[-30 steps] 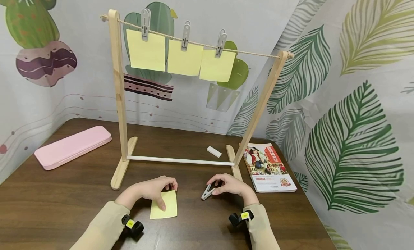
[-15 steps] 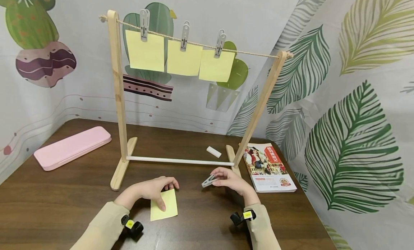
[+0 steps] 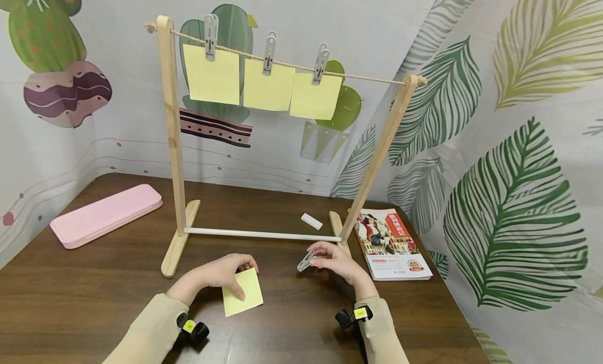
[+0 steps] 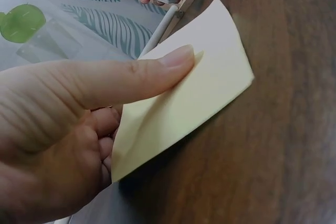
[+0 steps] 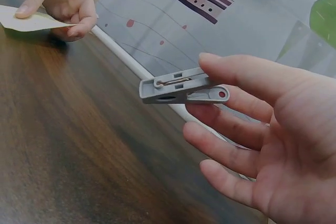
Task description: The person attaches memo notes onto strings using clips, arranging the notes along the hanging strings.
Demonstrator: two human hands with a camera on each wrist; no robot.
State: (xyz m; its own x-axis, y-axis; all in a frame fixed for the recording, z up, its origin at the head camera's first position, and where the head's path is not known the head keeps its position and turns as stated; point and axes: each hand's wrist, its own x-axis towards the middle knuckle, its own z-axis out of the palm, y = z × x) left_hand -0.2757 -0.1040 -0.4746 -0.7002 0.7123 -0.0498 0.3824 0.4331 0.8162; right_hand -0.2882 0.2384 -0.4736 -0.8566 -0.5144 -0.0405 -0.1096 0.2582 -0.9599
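Observation:
My left hand point(image 3: 226, 274) pinches a yellow sticky note point(image 3: 249, 295), thumb on top and fingers beneath; in the left wrist view the paper point(image 4: 210, 72) bends slightly and is tilted above the table. To the right, my right hand point(image 3: 336, 262) holds a grey clothespin point(image 3: 306, 261) between thumb and forefinger by its handle end. Seen in the right wrist view, the clothespin point(image 5: 176, 85) points its jaws away from the palm, and the other fingers are loosely spread. Behind both hands, several-inch-wide yellow notes point(image 3: 268, 85) hang from a rope, each under a grey clothespin point(image 3: 269, 52).
A wooden stand point(image 3: 174, 139) carries the rope point(image 3: 367, 77), with a white bar point(image 3: 264, 233) low between its posts. Behind the bar lies a white block point(image 3: 312, 221). A pink case point(image 3: 105, 214) is at the left, a book point(image 3: 393, 243) at the right.
The left hand has lifted and turned the note a little. My right hand has moved slightly back and raised the clothespin, which now sits at a different angle.

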